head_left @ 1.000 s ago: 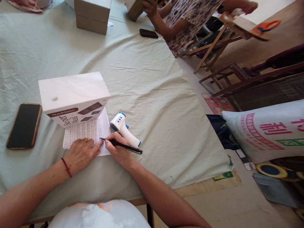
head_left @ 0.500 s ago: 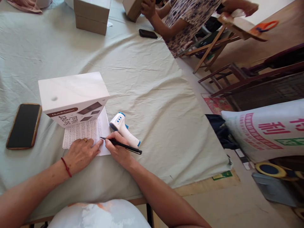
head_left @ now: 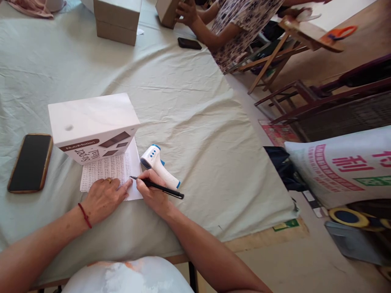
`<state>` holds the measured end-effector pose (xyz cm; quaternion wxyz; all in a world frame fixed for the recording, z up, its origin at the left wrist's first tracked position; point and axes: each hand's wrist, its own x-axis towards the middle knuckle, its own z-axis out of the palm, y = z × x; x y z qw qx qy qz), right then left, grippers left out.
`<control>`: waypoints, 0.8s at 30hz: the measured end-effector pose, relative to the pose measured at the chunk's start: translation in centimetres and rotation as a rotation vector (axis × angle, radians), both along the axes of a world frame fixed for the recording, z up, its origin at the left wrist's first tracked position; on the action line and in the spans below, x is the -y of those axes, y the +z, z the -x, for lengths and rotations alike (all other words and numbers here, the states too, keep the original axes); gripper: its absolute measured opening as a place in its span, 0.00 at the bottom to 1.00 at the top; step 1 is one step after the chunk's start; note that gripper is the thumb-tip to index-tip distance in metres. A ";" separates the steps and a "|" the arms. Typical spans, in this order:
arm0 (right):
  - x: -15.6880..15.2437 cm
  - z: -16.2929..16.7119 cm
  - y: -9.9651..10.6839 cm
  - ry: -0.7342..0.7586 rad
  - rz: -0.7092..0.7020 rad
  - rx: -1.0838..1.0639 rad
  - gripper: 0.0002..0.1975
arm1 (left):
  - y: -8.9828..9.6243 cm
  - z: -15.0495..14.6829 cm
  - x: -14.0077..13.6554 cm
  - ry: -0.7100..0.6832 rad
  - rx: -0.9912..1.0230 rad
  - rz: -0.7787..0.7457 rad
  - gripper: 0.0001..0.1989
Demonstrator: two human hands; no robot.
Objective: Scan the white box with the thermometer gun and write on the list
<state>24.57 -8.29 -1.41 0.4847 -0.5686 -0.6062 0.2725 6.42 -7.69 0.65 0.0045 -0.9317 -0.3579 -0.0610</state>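
In my right hand (head_left: 153, 194) is a black pen (head_left: 163, 189), its tip over the right part of the paper (head_left: 106, 169), which is covered with rows of small handwriting. Whether the tip touches the sheet I cannot tell. My left hand (head_left: 106, 197) lies flat on the paper's lower edge, fingers stretched towards the pen tip. Behind the paper stands a white box (head_left: 91, 116) marked NutriMotion, hiding the sheet's far part. Just beyond my right hand a white and blue infrared thermometer (head_left: 159, 166) rests on its side.
A phone (head_left: 29, 162) lies at the left on the cloth-covered table (head_left: 189, 122). A brown carton (head_left: 117, 22) stands at the back. Across the table, another person's hand (head_left: 186, 13) touches a second carton (head_left: 166, 13), near a dark phone (head_left: 190, 43). A printed sack (head_left: 342, 167) leans at the right.
The pen and my right hand have shifted very slightly. Across the table, the other person's hand has moved a little on the carton. My left hand stays in place.
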 end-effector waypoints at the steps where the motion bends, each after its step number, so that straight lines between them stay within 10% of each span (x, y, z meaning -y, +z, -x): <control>1: 0.0 0.0 0.0 -0.002 0.007 0.006 0.07 | 0.0 0.0 0.0 0.004 0.004 0.004 0.15; 24: 0.1 -0.2 0.1 -0.019 0.018 0.017 0.06 | 0.3 0.0 -0.1 0.000 -0.056 0.019 0.16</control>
